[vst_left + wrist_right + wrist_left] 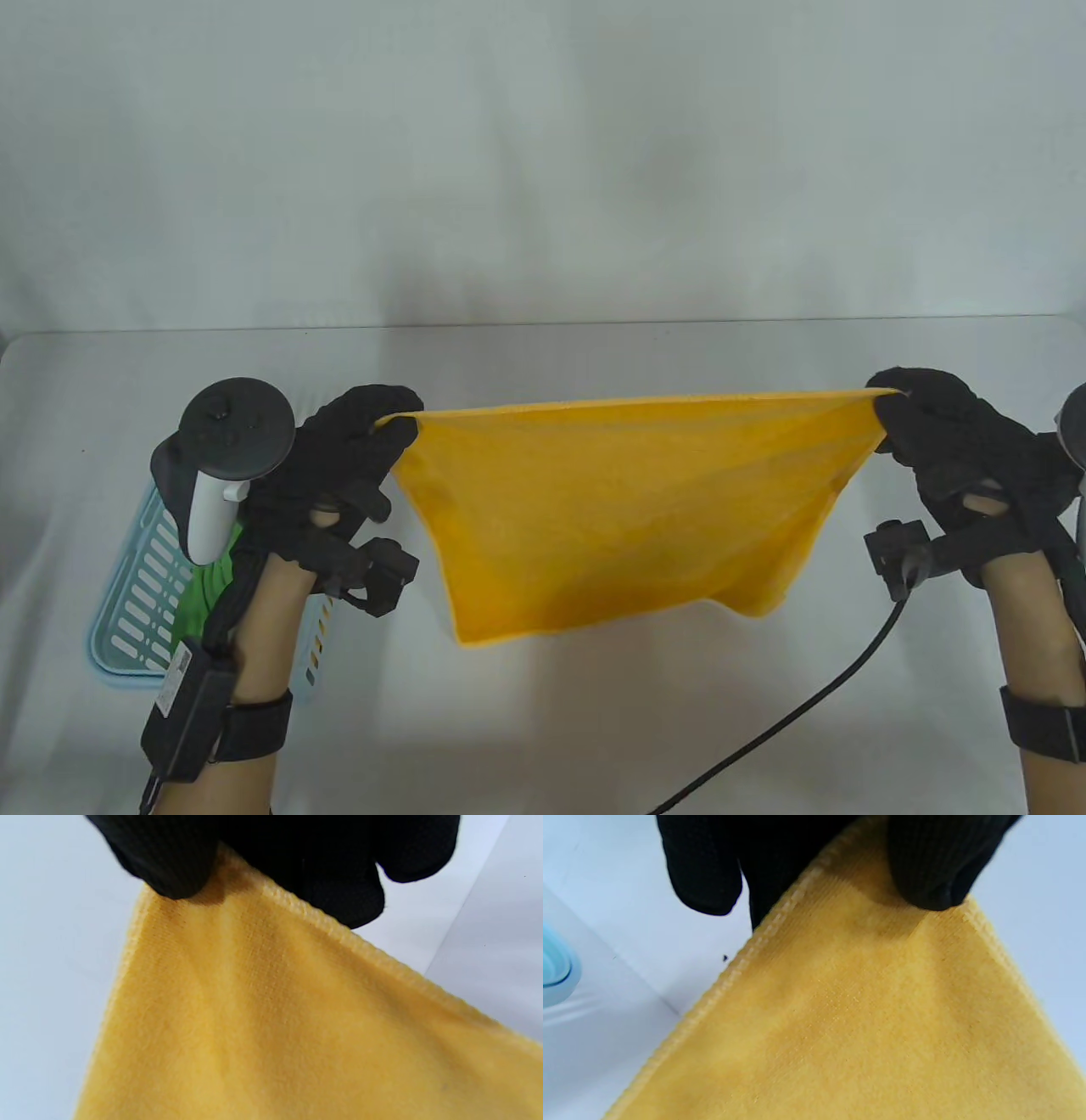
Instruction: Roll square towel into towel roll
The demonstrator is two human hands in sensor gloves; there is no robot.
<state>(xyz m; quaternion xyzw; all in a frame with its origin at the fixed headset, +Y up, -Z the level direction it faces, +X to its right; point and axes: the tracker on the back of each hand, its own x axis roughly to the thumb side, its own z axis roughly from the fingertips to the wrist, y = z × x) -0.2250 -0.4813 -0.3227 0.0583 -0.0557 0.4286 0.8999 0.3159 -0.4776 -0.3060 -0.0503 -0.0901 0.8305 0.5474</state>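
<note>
My left hand pinches one top corner of the square yellow terry towel, my right hand the other; each grip is firm. It hangs stretched between them above the white worktop. A pale blue slotted plastic basket sits near-left.

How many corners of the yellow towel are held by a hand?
2: the left hand pinches the towel's upper left corner, the right hand its upper right corner.

Bright, even light with a soft shadow on the table; both wrist views are blurred close-up.
</note>
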